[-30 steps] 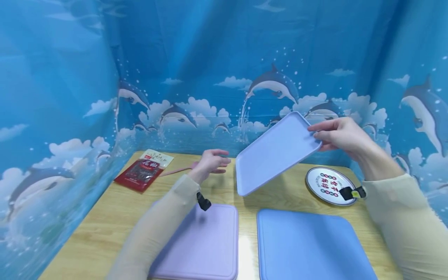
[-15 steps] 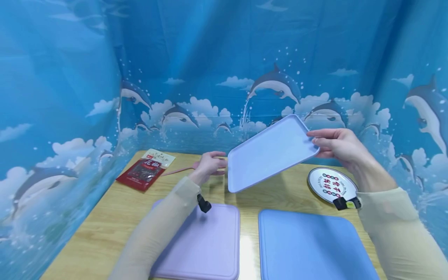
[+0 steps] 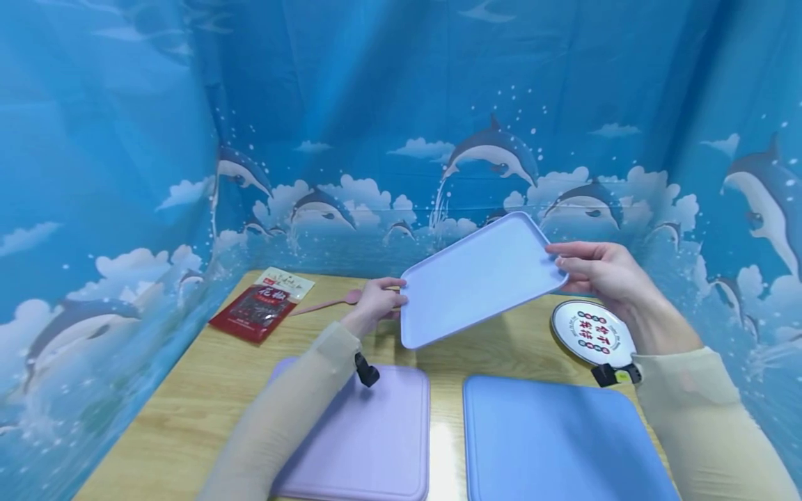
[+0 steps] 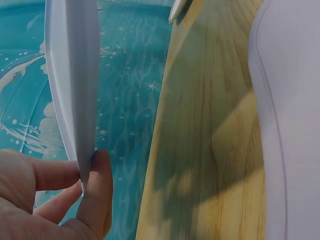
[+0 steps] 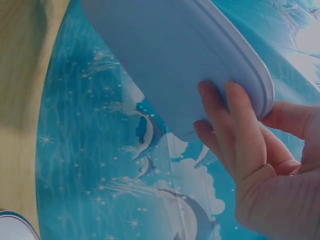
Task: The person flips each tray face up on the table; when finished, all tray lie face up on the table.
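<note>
A light lavender-blue rectangular tray point(image 3: 479, 278) with a low rim is held tilted above the far part of the table, its right end higher. My right hand point(image 3: 604, 278) grips its right short edge; in the right wrist view the fingers point(image 5: 242, 125) lie against the underside and the thumb is at the rim. At the opposite end, my left hand point(image 3: 374, 304) pinches the left edge. The left wrist view shows the tray point(image 4: 75, 85) edge-on, its rim between thumb and fingers point(image 4: 97, 190).
On the wooden table point(image 3: 156, 417) lie a lilac board point(image 3: 382, 431) and a blue board point(image 3: 557, 438) at the front. A red spice packet point(image 3: 257, 309) and pink spoon point(image 3: 335, 302) are at back left. A round plate with printed characters point(image 3: 592, 332) sits right. A dolphin-print curtain point(image 3: 376, 104) surrounds the table.
The tray has moved left and tilted a little flatter, with the right hand lowering. My left hand, empty before, has come to hold the tray's left edge.
</note>
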`<state>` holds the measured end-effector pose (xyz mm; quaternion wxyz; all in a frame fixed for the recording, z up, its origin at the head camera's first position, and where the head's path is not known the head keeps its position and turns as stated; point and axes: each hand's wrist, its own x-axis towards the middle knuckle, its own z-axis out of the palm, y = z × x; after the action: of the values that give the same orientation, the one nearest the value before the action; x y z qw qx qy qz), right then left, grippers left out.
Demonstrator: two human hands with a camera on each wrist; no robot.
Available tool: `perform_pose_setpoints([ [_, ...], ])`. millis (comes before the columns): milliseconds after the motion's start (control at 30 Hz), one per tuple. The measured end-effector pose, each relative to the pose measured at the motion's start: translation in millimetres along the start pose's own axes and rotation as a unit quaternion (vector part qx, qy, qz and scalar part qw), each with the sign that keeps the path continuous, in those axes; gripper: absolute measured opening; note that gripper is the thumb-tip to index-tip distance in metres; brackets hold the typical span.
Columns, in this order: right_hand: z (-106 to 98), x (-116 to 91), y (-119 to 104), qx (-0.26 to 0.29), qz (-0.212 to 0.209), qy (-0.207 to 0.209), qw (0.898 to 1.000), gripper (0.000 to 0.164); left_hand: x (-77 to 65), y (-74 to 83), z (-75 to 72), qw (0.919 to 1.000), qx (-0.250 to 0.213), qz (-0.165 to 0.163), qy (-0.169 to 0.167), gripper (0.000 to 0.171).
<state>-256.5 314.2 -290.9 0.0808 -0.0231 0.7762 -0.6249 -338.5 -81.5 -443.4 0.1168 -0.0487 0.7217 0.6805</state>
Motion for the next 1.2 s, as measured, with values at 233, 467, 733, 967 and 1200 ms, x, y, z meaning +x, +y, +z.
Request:
perform_pose_setpoints([
  [233,-2,2,14,0.04,-0.017,-0.024,0.999,0.029,1.5,0.6,-7.9,0.9997,0.02,-0.005,0.01,0.05],
  [467,-6,8,31,0.025,-0.004,-0.048,0.999,0.041,0.4,1.7,-16.0,0.9988,0.042,0.001,0.023,0.05],
  [733,-8,22,54,-0.037,0.042,-0.073,0.996,0.075,3.5,9.0,-26.4,0.9974,0.066,-0.011,0.028,0.049],
  [967,-5,33,77,-0.049,0.069,-0.1,0.991,0.076,9.1,7.8,-31.4,0.9945,0.095,-0.014,0.042,0.048],
  [1200,9,37,99,-0.047,0.101,-0.105,0.988,0.075,14.6,5.0,-37.3,0.9856,0.16,0.01,0.053,0.044],
])
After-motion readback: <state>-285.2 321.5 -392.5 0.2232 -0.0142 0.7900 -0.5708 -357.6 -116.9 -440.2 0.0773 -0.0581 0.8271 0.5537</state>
